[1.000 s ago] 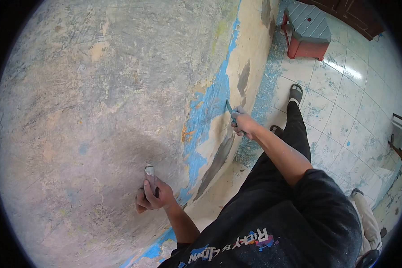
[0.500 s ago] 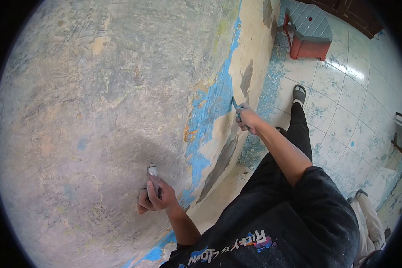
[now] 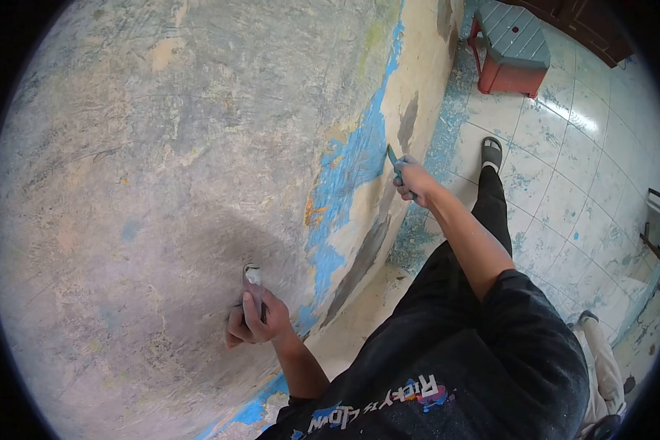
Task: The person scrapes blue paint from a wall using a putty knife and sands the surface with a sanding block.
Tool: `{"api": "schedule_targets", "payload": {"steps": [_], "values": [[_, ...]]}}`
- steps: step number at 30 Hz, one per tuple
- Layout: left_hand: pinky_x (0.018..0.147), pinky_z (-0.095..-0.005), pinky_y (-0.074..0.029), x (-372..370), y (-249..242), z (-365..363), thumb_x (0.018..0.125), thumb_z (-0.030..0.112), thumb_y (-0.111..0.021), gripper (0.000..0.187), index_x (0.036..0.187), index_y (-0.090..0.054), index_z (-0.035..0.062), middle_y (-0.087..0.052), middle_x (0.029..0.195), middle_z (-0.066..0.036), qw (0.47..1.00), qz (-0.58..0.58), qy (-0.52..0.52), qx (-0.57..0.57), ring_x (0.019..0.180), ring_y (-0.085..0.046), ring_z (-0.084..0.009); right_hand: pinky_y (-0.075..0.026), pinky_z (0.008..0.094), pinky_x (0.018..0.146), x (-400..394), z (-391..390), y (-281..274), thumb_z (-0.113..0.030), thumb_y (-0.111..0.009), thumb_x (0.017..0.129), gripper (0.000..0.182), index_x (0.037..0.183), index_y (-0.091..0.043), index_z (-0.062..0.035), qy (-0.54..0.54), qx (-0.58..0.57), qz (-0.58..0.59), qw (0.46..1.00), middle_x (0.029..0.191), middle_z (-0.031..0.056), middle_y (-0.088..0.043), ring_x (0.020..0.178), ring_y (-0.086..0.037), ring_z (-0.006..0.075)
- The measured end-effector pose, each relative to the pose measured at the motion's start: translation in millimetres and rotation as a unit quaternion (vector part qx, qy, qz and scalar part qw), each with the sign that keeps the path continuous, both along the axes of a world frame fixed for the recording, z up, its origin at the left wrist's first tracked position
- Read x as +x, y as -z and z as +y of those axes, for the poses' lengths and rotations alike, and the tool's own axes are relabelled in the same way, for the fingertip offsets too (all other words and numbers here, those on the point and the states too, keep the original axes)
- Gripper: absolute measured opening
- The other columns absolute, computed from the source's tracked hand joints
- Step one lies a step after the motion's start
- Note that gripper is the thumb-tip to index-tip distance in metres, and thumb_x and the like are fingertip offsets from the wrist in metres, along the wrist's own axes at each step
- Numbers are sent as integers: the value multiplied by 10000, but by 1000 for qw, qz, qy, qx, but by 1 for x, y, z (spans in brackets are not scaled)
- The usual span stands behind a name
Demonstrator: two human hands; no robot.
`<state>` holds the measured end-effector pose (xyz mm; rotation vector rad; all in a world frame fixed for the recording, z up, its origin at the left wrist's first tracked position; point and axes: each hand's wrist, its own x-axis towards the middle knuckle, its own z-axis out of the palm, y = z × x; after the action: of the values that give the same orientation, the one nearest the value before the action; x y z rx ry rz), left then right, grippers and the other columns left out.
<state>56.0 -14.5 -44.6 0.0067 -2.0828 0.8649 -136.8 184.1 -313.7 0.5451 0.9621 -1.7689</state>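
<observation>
Fingers wrapped round a small worn tool (image 3: 253, 281) with a pale, whitish end, my left hand (image 3: 259, 321) is held at the grey, scraped part of the wall (image 3: 161, 220). My right hand (image 3: 412, 180) is closed on the handle of a blue-green scraper (image 3: 392, 155). The scraper's tip meets the wall by the right edge of the blue paint patch (image 3: 363, 152). Cream wall surface with grey bare spots lies to the right of that blue paint.
A stool (image 3: 512, 45) with a grey top and red sides stands on the tiled floor (image 3: 557, 183), which is strewn with blue flakes. Dark wooden furniture (image 3: 583, 29) is at the top right. Another person's light trousers (image 3: 601, 359) show at the lower right.
My right hand and the scraper have moved slightly up and to the right along the wall. My left hand has hardly moved.
</observation>
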Motion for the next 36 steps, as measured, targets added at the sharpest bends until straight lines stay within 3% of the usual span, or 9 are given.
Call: {"api": "schedule_targets", "payload": {"steps": [6, 9, 12, 17, 21, 23, 30, 32, 36], "values": [[783, -390, -272, -1, 2, 0, 750, 178, -838, 280, 976, -675, 205, -545, 827, 32, 1000, -1, -7, 3, 823, -463, -189, -275, 257, 393, -3, 3, -7, -224, -420, 989, 108, 1069, -406, -153, -15, -7, -4, 1000, 776, 47, -447, 485, -342, 92], [783, -391, -273, -5, 1, 0, 752, 181, -837, 281, 981, -674, 201, -547, 828, 32, 1000, -3, -13, -1, 828, -463, -191, -289, 274, 409, -12, 0, 12, -200, -407, 981, 112, 1066, -384, -130, -8, -13, -37, 999, 785, 61, -437, 506, -345, 104], [785, -393, -274, -4, -1, 2, 754, 192, -838, 281, 981, -673, 196, -548, 831, 29, 1000, -6, -25, -1, 829, -468, -194, -278, 261, 394, -6, 11, -21, -200, -409, 984, 105, 1059, -377, -135, -8, -73, -51, 996, 797, 64, -441, 494, -335, 98], [791, -399, -276, -4, 1, 0, 768, 240, -832, 279, 988, -669, 188, -548, 844, 17, 1000, -5, -28, -4, 834, -473, -209, -275, 258, 376, -8, 7, 11, -203, -411, 990, 113, 1062, -381, -121, -3, -51, -60, 997, 795, 67, -450, 472, -334, 95], [790, -400, -279, -3, 2, -1, 770, 230, -830, 279, 989, -663, 187, -551, 850, 16, 999, -3, -32, -1, 830, -479, -213, -277, 261, 371, -8, 10, -17, -204, -410, 996, 116, 1071, -389, -118, -19, -69, -49, 996, 792, 64, -454, 462, -342, 97], [790, -400, -280, -6, 1, 2, 770, 223, -830, 278, 988, -660, 187, -551, 857, 16, 1000, -5, -26, -1, 829, -480, -212, -275, 261, 371, -11, 7, 12, -204, -406, 1001, 113, 1073, -393, -117, -1, -61, -75, 995, 791, 60, -455, 465, -344, 98], [791, -403, -280, -6, 4, 1, 756, 196, -837, 293, 978, -647, 186, -550, 876, 11, 1000, -2, -30, 7, 850, -475, -208, -278, 257, 373, -8, 11, -11, -208, -397, 1011, 110, 1077, -389, -120, -2, -83, -69, 994, 774, 49, -446, 479, -353, 100], [790, -402, -280, -6, 3, 3, 748, 178, -840, 305, 981, -643, 187, -551, 876, 12, 1000, -2, -25, 17, 854, -478, -205, -282, 257, 378, -9, 10, 10, -207, -406, 1008, 110, 1076, -390, -121, 8, -64, -88, 994, 772, 49, -445, 484, -353, 100], [796, -406, -280, -5, 4, -1, 765, 207, -827, 293, 993, -645, 180, -552, 879, 13, 999, -2, -41, 1, 854, -480, -204, -286, 257, 383, -10, 9, -16, -210, -417, 1002, 112, 1071, -393, -126, -1, -70, -76, 995, 772, 49, -441, 496, -356, 99]]}}
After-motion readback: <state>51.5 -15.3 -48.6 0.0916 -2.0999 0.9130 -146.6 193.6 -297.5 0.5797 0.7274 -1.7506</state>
